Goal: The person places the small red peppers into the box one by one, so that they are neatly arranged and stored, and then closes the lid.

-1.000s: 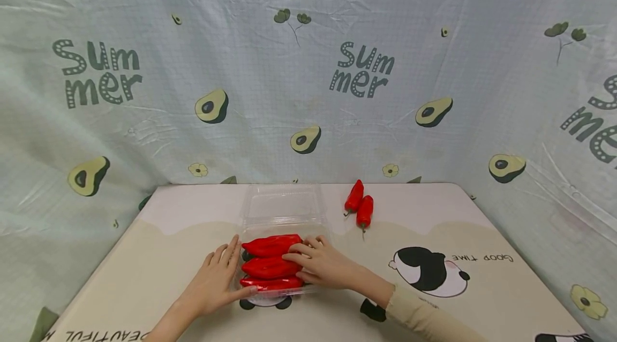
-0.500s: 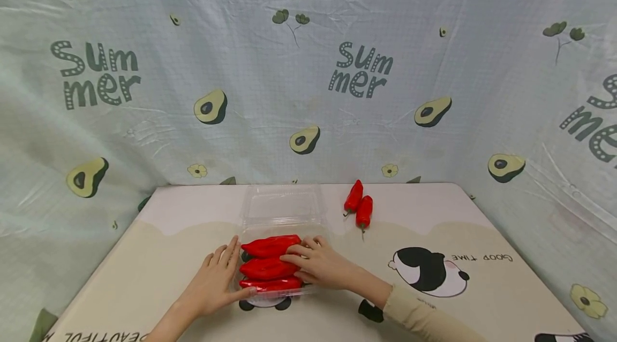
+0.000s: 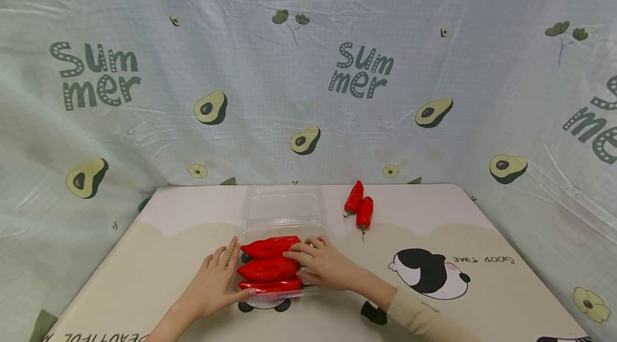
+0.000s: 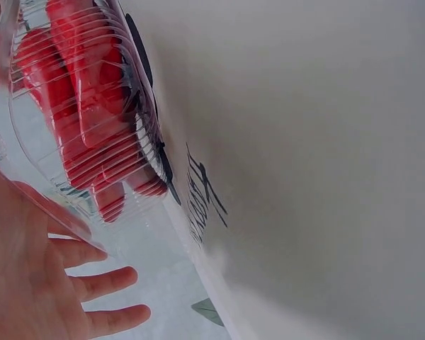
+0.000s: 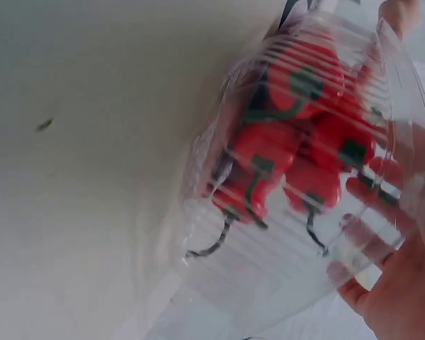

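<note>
The clear plastic box (image 3: 284,213) sits on the table (image 3: 144,256) right in front of you, near its front edge, with its lid folded back flat behind it. Three long red peppers (image 3: 268,268) lie side by side in the box's tray, one behind another, filling it from front to back. Through the ribbed wall in the right wrist view you see their green stem ends (image 5: 301,85) bunched at your right-hand side of the box (image 5: 290,205); the left wrist view shows the pointed tips pressed against the opposite wall (image 4: 92,142).

Your right hand (image 3: 324,263) rests on the right end of the peppers, its fingers stretched out and lying across the back and middle ones. It presses rather than clasps. Your left hand (image 3: 214,280) lies flat against the left side of the box, fingers straight and spread, the thumb reaching along the front rim below the nearest pepper. It grips nothing either.

Two more red peppers (image 3: 359,205) lie together on the table well behind and to the right of the box, touching each other, stems toward you. A cartoon panda (image 3: 426,272) is printed on the table to the right of your right forearm. A sheet printed with avocados and the word Summer (image 3: 308,74) hangs behind the table.
</note>
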The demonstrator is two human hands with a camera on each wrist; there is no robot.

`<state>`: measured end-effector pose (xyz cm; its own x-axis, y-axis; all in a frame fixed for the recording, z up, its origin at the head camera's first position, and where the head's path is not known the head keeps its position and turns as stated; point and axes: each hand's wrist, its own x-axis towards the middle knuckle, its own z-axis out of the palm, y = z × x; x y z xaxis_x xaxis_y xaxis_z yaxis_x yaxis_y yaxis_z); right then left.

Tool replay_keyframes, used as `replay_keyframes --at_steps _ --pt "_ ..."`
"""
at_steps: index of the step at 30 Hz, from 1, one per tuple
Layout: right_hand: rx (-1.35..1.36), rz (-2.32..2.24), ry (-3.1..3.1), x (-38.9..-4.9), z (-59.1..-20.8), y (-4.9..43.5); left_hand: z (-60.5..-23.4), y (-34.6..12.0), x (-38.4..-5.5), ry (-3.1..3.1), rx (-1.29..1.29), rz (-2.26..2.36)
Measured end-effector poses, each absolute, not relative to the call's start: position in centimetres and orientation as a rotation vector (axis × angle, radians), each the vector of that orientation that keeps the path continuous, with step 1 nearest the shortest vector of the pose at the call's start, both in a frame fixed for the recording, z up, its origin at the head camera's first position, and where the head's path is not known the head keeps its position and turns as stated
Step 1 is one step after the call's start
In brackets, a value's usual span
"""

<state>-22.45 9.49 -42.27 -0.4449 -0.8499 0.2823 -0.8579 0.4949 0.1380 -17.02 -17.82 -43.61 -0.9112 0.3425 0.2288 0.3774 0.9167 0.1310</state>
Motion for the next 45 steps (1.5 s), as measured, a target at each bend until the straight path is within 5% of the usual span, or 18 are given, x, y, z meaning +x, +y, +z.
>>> replay_keyframes --at_steps 14,45 --pt "1.214 0.373 -2.406 -24.0 -42.1 13.9 -43.8 -17.9 -17.2 -2.896 -0.531 -0.266" --pt "0.399 0.18 -2.721 -31.8 -44.2 18.6 -43.8 -17.9 -17.1 -2.902 -0.533 -0.253"
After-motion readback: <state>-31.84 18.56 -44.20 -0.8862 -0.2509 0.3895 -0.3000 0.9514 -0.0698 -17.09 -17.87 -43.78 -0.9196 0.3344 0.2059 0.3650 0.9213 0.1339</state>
